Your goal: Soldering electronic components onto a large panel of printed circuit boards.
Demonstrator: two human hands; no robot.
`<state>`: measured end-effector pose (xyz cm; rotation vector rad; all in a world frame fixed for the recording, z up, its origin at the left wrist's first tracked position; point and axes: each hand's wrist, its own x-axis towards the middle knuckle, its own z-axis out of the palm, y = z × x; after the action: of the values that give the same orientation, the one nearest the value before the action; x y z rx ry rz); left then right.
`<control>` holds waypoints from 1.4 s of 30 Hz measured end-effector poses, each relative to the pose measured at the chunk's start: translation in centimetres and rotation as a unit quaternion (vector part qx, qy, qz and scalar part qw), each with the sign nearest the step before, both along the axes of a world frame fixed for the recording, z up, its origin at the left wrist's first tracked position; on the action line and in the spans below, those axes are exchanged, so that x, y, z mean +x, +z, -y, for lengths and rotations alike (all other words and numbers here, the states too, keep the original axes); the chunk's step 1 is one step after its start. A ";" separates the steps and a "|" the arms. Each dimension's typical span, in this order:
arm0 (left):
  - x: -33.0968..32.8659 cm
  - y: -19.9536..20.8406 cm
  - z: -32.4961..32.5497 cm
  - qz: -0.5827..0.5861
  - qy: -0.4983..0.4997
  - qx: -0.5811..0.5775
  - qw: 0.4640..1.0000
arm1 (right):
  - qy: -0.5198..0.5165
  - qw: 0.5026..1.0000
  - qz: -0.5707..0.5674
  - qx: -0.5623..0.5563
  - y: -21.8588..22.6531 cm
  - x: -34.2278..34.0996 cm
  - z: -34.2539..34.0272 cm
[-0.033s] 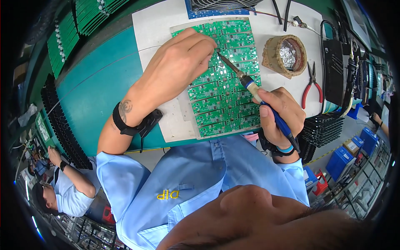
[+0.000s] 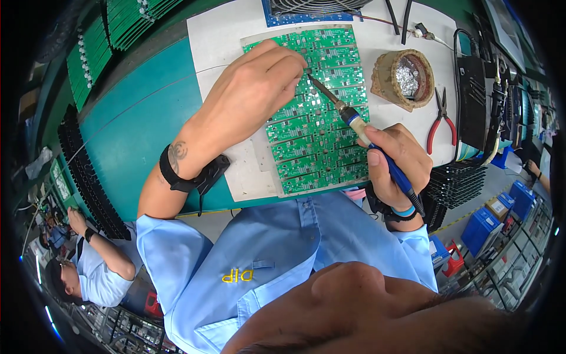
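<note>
Teal flat counter (image 2: 141,141) gives room toward nine o'clock, the right hand (image 2: 402,162) gripping the slim blue-handled soldering iron (image 2: 355,121) lengthwise toward eleven, the curled left hand's (image 2: 256,85) grip unclear.

Just behind the left hand (image 2: 250,82), a black strap (image 2: 166,170) with a chunky black piece (image 2: 214,173) circles the wrist; a dark, curling tattoo (image 2: 177,153) shows between strap and hand. Behind the right hand (image 2: 402,162) sit a light blue band (image 2: 404,211) and a black band (image 2: 405,218). Farther back from both, a light blue shirt (image 2: 289,236) has short sleeves (image 2: 172,251) and yellow stitched lettering (image 2: 238,275).
</note>
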<state>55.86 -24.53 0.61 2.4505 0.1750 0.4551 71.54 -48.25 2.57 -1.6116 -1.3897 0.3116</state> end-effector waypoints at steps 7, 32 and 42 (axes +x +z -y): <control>0.1 -0.4 0.0 0.016 -0.005 0.012 1.000 | -0.008 1.000 -0.010 0.002 0.4 -0.1 -0.3; 0.2 -0.7 0.3 0.024 -0.009 0.002 1.000 | -0.006 0.999 -0.016 -0.030 1.6 0.4 -0.4; 0.2 -0.5 0.4 0.042 0.005 0.009 0.999 | -0.004 0.999 -0.021 -0.029 2.0 0.6 0.1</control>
<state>56.01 -24.92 0.09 2.4436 0.1488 0.5659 72.12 -48.39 4.56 -1.6484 -1.3540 0.3817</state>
